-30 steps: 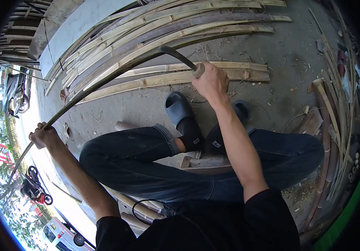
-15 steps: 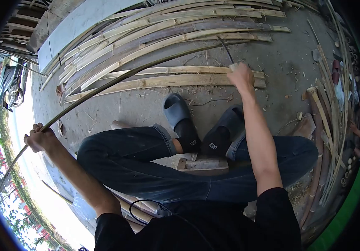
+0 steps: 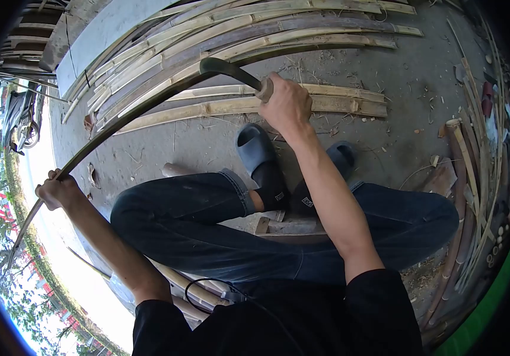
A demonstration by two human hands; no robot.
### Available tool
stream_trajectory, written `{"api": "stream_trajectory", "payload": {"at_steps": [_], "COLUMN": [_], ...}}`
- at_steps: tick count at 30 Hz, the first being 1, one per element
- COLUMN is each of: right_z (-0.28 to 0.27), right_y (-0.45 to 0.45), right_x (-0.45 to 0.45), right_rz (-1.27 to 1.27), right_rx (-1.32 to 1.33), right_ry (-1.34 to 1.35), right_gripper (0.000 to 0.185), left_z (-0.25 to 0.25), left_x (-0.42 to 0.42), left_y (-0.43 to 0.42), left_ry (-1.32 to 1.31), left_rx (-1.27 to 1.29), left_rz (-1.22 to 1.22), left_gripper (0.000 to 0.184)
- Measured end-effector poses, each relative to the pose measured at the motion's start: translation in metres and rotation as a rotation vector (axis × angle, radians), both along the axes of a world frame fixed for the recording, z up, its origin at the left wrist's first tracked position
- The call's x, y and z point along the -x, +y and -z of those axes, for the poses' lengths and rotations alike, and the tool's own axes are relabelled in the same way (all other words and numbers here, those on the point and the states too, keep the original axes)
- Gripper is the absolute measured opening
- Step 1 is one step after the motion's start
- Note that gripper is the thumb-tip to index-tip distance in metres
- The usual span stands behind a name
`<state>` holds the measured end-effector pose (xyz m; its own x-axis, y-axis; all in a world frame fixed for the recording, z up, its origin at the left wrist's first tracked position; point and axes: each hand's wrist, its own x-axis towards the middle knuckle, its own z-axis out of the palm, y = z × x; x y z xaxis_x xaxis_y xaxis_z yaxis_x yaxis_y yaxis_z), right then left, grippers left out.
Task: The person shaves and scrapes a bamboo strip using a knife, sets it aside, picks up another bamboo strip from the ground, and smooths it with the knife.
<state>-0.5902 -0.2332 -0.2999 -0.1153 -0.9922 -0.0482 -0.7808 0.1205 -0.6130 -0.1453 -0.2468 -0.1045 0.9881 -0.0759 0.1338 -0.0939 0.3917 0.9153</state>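
Note:
A long green bamboo strip slants across the view, from the lower left up towards the top right. My left hand is closed around it on the left, with one end sticking out below the fist. In my right hand is a billhook with a dark curved blade and a pale wooden handle. The blade's broad tip lies over the strip near its middle; whether it touches or cuts in I cannot tell.
Split bamboo strips lie in rows on the concrete floor ahead. More poles and strips are stacked on the right. A wooden block sits between my legs, near my slippers. A motorcycle stands far left.
My right hand has moved left with the billhook, bringing its blade from near the strip's far end to about its middle. My left hand has hardly moved.

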Motion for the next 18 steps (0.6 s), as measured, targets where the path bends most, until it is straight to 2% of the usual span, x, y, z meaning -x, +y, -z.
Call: {"api": "stream_trajectory", "payload": {"at_steps": [3,5,8,11,12,14,15,17,18], "right_z": [-0.009,-0.007,0.001,-0.014,-0.028,-0.051,-0.047,-0.023,0.011], "right_y": [0.018,0.028,0.016,0.002,0.004,0.013,0.014,-0.002,-0.014], "right_x": [-0.033,-0.037,0.010,0.034,0.023,0.005,0.012,0.054,0.083], "right_rz": [0.135,0.135,0.091,0.205,0.112,-0.059,-0.061,0.099,0.231], "right_rx": [-0.077,-0.109,-0.045,-0.108,-0.097,-0.121,-0.130,-0.165,-0.216], "right_ry": [-0.097,-0.190,-0.044,0.053,0.057,0.040,0.042,0.077,0.055], "right_gripper": [0.035,0.036,0.040,0.042,0.043,0.047,0.047,0.054,0.043], "left_z": [0.000,0.005,-0.009,-0.018,-0.024,-0.033,-0.034,-0.036,-0.037], "left_x": [0.020,-0.002,0.043,0.054,0.065,0.072,0.070,0.077,0.080], "left_y": [-0.005,0.003,0.023,0.036,0.036,0.036,0.040,0.041,0.042], "left_ry": [-0.078,-0.068,-0.070,-0.186,-0.182,-0.136,-0.131,-0.114,-0.099], "left_rx": [-0.036,-0.026,-0.004,-0.030,0.038,0.055,0.041,0.049,0.064], "left_rz": [-0.034,0.059,0.014,0.049,0.014,0.067,0.086,0.088,0.083], "left_gripper": [0.032,0.037,0.042,0.051,0.032,0.037,0.042,0.042,0.042]}}
